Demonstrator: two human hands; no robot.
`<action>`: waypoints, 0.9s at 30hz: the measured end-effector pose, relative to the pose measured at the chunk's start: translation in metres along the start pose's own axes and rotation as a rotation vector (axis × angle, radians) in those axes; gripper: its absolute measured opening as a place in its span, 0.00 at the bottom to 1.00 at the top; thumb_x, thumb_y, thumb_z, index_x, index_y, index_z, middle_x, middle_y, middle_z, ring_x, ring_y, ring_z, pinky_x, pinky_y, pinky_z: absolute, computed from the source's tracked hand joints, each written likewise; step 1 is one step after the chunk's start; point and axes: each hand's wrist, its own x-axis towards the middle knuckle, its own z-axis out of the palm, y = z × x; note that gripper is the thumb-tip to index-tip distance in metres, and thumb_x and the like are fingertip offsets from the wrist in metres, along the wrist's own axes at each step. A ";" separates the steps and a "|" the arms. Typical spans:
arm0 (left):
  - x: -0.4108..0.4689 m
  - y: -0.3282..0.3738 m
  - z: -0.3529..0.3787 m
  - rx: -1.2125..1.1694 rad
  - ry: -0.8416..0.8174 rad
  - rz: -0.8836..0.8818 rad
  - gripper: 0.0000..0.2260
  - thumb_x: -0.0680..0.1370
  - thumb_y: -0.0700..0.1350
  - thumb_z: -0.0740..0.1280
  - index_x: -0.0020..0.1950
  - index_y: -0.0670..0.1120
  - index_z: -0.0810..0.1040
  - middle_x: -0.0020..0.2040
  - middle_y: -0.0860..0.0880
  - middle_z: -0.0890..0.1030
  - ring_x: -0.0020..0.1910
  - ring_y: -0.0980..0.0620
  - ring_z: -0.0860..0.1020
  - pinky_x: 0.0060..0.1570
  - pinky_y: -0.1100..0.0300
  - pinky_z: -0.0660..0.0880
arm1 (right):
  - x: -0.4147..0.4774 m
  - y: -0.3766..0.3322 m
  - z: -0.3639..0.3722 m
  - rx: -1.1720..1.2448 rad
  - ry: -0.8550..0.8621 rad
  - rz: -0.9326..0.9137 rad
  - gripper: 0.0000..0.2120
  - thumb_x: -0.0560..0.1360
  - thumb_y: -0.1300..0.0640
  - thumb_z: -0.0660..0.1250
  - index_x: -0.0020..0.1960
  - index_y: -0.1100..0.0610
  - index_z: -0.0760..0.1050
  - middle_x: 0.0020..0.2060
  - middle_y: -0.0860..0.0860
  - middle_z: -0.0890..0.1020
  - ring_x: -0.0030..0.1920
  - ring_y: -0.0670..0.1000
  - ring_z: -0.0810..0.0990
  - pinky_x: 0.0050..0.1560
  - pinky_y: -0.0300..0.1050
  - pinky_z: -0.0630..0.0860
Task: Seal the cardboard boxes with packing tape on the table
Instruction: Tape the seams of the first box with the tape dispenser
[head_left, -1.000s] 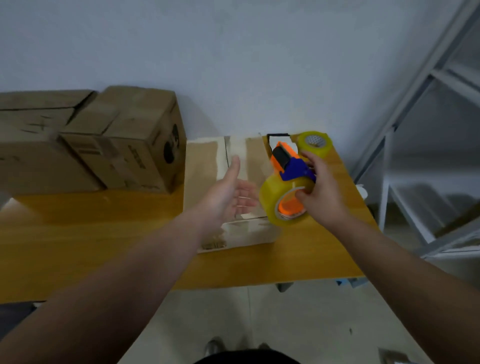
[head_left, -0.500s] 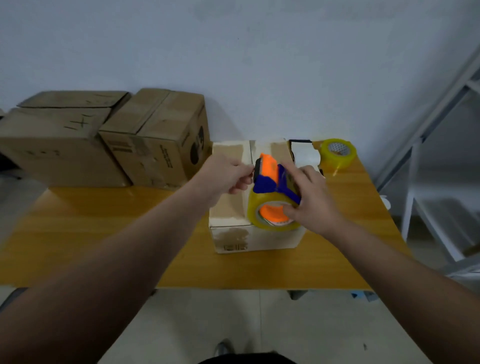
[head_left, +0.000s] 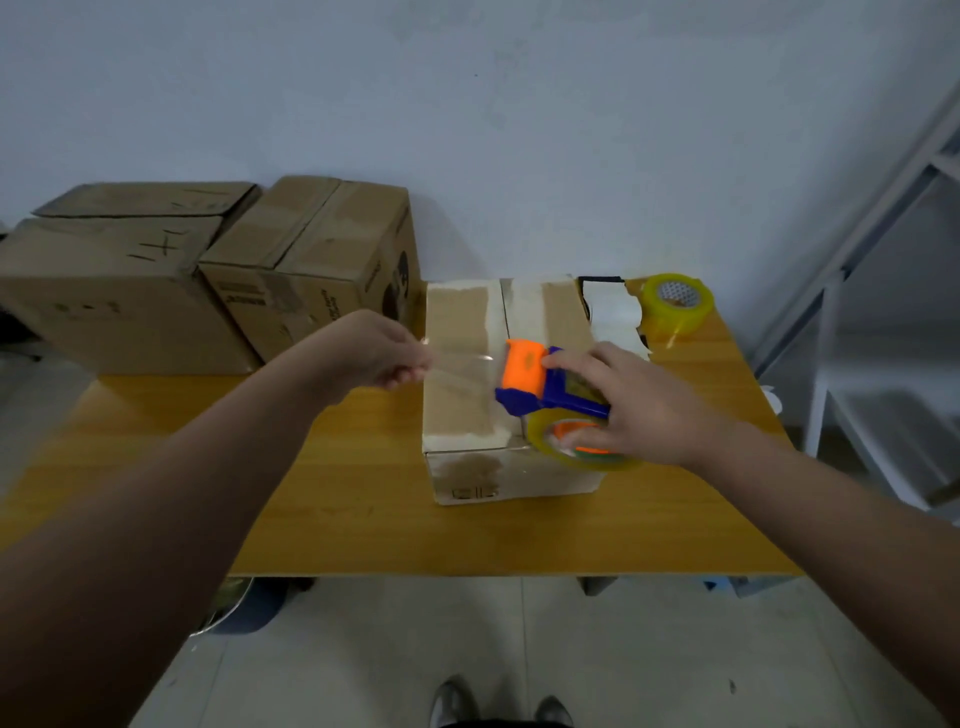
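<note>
3 cardboard boxes (head_left: 104, 296) (head_left: 311, 270) (head_left: 457, 364), two far left, one centre; 2 tape rolls (head_left: 582, 457) (head_left: 675, 306); 1 dispenser (head_left: 524, 374); 1 table (head_left: 363, 509)

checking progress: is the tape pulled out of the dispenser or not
Pulled out: a clear strip runs from the left hand to the dispenser.

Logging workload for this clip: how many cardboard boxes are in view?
3: the far-left box, the box beside it, both against the wall, and the small box nearest the person. Others may sit outside the frame.
</note>
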 end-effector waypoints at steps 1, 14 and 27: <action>0.000 -0.013 -0.004 -0.029 0.028 -0.021 0.08 0.76 0.45 0.67 0.44 0.41 0.82 0.29 0.51 0.80 0.26 0.59 0.75 0.27 0.68 0.73 | -0.004 0.006 -0.002 -0.079 -0.023 0.005 0.35 0.70 0.34 0.65 0.72 0.39 0.56 0.56 0.49 0.72 0.49 0.48 0.72 0.40 0.38 0.70; -0.009 -0.123 0.070 0.080 0.459 -0.189 0.19 0.74 0.59 0.67 0.31 0.49 0.66 0.28 0.51 0.68 0.28 0.54 0.68 0.29 0.59 0.64 | 0.028 -0.051 0.014 -0.519 -0.250 -0.169 0.27 0.77 0.40 0.60 0.74 0.39 0.56 0.61 0.54 0.72 0.59 0.55 0.71 0.52 0.48 0.67; 0.000 -0.137 0.080 0.033 0.521 -0.173 0.17 0.75 0.59 0.66 0.38 0.47 0.71 0.31 0.52 0.73 0.32 0.55 0.72 0.29 0.62 0.64 | 0.032 -0.063 0.015 -0.560 -0.298 -0.125 0.26 0.76 0.42 0.62 0.72 0.40 0.59 0.60 0.55 0.73 0.59 0.56 0.72 0.54 0.50 0.69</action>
